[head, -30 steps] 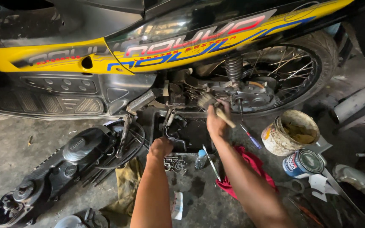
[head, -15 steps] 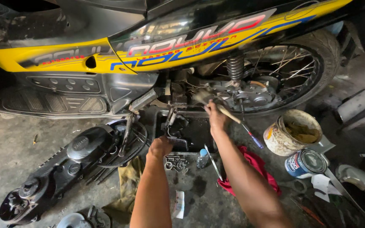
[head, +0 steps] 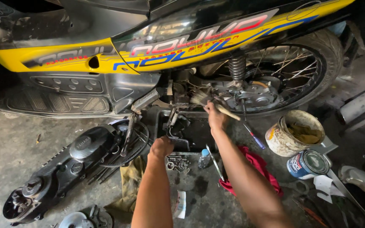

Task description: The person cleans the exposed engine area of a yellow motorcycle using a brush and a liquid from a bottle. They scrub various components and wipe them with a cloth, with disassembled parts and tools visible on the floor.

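my right hand point(head: 216, 118) grips the paintbrush point(head: 210, 102), its bristles now moved leftward onto the exposed engine case point(head: 250, 97), so brushing continues; my left hand point(head: 161, 146), fisted, rests beside the black tray point(head: 191, 131).

Right hand point(head: 216, 118): grips a paintbrush point(head: 205, 100) against the motorcycle engine point(head: 250, 95).
Left hand point(head: 162, 146): rests beside a black tray point(head: 195, 131).

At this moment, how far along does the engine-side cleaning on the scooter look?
Done: the black side cover is off and lies on the floor, with loose bolts set beside the tray. In hand: the right hand holds a paintbrush against the exposed engine parts; the left hand rests at the black tray. Left: cover and bolts are not refitted.
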